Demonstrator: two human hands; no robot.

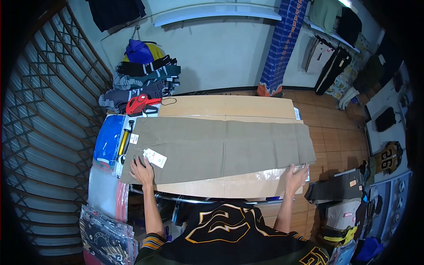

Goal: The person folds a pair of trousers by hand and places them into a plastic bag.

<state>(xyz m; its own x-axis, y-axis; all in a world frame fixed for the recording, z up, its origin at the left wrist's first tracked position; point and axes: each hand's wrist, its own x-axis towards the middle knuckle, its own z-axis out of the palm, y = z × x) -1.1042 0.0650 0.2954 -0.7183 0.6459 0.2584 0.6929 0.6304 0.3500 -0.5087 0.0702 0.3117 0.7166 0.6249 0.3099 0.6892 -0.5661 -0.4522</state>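
Olive-grey trousers (198, 148) lie folded lengthwise across a cardboard-topped table (207, 189). My left hand (142, 172) rests on the wide left end of the cloth, fingers spread, just beside a white hang tag (155, 158). A smaller white label (134, 138) sits higher up near the same end. At the narrow right end, my right hand (296, 177) is at the lower edge of the trousers, its fingers pointing up over the cardboard; whether the fingertips grip the hem is too small to tell.
A red tag gun (139, 104) and a stack of folded clothes (141, 84) stand at the back left. Blue plastic packets (109, 141) and a yellow-handled tool (123, 142) lie along the left side. Folded garments (338, 187) are piled at the right.
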